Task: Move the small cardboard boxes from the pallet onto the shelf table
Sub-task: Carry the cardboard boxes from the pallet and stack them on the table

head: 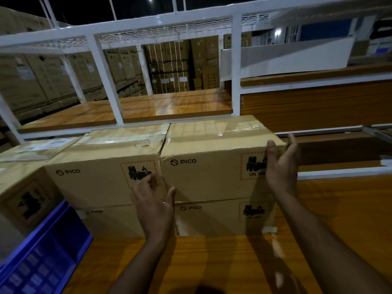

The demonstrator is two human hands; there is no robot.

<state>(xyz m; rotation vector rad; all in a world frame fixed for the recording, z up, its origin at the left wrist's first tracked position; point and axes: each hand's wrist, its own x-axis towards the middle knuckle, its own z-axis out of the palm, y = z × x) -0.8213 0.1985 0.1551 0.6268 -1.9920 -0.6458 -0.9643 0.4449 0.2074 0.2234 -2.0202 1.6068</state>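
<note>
A wooden table (212, 262) fills the lower frame, carrying stacked cardboard boxes (101, 183) at centre. The top right box (212, 158) has the right hand (280, 166), fingers straight, at its right edge; the left hand (152, 204) hovers open-fingered at its lower left front.

Dim overhead light, glare on the wooden shelf (176, 102), motion blur, bowed wide-angle edges.

Around us: a bin, a panel and stored cartons

We see a blue plastic bin (44, 249) at lower left, a white panel (284, 60) leaning at upper right, and tall stacks of large cartons (42, 79) behind the white frame (106, 81).
</note>
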